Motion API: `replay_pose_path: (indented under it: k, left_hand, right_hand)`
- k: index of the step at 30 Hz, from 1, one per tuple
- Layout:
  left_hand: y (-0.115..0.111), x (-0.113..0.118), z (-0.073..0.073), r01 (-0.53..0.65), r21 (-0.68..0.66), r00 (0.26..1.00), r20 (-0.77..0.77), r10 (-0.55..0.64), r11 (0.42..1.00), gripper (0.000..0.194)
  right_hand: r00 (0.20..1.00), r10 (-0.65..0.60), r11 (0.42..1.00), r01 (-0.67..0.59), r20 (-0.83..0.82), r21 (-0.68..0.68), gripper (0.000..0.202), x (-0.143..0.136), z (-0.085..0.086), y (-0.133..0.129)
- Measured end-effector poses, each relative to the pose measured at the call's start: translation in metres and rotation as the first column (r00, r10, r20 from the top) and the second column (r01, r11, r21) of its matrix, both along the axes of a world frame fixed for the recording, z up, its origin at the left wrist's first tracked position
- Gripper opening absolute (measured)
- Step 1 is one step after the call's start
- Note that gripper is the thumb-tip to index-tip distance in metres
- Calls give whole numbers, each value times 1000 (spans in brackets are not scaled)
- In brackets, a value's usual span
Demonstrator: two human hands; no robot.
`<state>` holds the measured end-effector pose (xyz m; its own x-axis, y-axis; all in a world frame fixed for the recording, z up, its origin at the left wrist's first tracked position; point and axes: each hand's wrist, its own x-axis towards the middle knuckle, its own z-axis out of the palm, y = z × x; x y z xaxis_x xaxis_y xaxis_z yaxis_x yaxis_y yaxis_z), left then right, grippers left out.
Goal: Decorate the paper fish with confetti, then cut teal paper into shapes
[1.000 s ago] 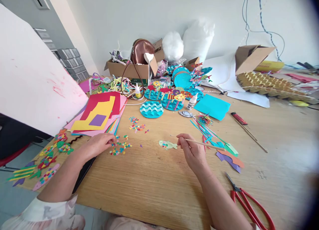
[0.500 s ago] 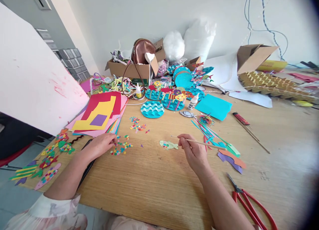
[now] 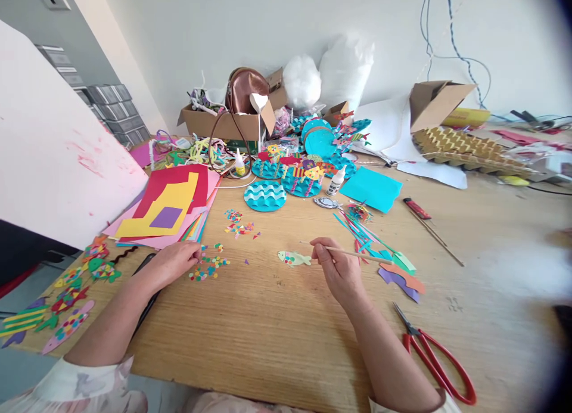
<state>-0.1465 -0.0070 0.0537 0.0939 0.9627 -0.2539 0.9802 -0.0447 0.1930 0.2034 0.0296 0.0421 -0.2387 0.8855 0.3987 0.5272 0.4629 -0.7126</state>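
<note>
My right hand [image 3: 335, 270] is closed around a thin wooden stick [image 3: 357, 253], whose tip points left above the table. Just left of that hand lies a pale green paper fish [image 3: 294, 258] with coloured dots on its body. My left hand [image 3: 176, 261] rests at the left edge of a scatter of small round paper dots [image 3: 210, 269], its fingers bent together; whether anything is pinched in them is hidden. One small purple paper scrap [image 3: 246, 261] lies between the dots and the fish.
Red-handled scissors [image 3: 429, 347] lie at the right, below orange and purple paper pieces [image 3: 402, 279]. Coloured paper sheets [image 3: 179, 192] are stacked at the left, finished paper fish [image 3: 69, 323] beneath them. Glue bottles [image 3: 336, 180], blue corrugated discs [image 3: 265, 196] and boxes [image 3: 196, 122] stand behind.
The whole view has shifted slightly, so things appear further left. Both hands stay in nearly the same places, the right still holding the stick beside the fish.
</note>
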Motion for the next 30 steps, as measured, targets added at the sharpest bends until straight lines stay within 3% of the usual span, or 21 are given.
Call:
replay_pose_path:
  k: [11,22,30]
  left_hand:
    - [-2,-2,1,-13,11,1000,4,13,1000,16]
    - [-3,-1,14,-20,25,997,75,18,999,18]
    - [-24,12,28,61,-56,998,24,-60,997,17]
  right_hand:
    - [1000,-2,1000,2,-5,3,26,1,1,0]
    - [1000,-4,1000,5,-6,1,27,3,-1,1]
    - [1000,-16,1000,16,-5,-9,28,4,-1,1]
